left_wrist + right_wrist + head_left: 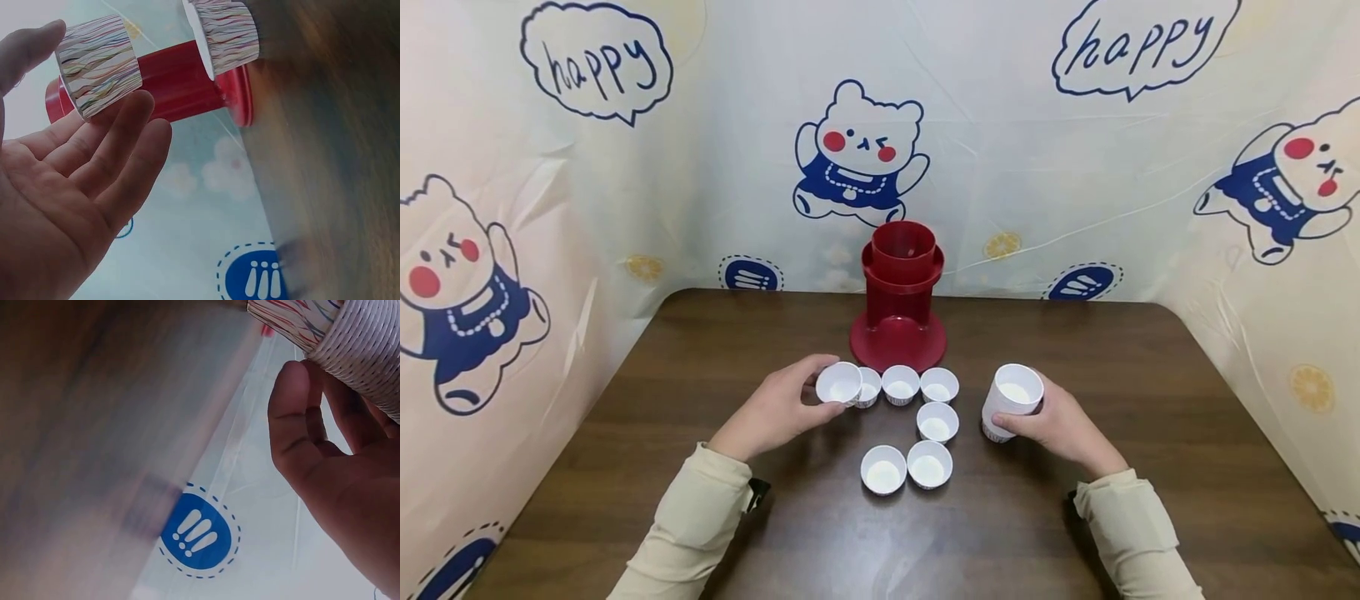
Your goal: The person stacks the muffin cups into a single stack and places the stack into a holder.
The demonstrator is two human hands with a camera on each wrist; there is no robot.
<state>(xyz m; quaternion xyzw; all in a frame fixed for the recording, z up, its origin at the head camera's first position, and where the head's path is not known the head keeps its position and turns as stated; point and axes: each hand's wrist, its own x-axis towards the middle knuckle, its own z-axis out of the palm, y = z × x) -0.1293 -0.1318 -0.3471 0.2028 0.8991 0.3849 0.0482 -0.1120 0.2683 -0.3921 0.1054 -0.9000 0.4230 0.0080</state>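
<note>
My left hand [782, 408] pinches a small paper cup [839, 384] by its sides, thumb and fingers on opposite walls. In the left wrist view that cup [100, 65] shows thin wavy coloured lines on its outside. In the head view it overlaps the leftmost cup [868, 388] of the back row. My right hand [1060, 421] grips a stack of nested paper cups [1011, 404] on the right; the stacked rims [365, 353] fill the top corner of the right wrist view. Between the hands, several white cups stand mouth up, among them a middle cup [937, 423] and a front cup [883, 471].
A red stand with a cylindrical top [902, 267] and round base [898, 342] rises behind the back row. The brown wooden table [760, 533] ends at a patterned cloth backdrop [722, 167], which also hangs at both sides.
</note>
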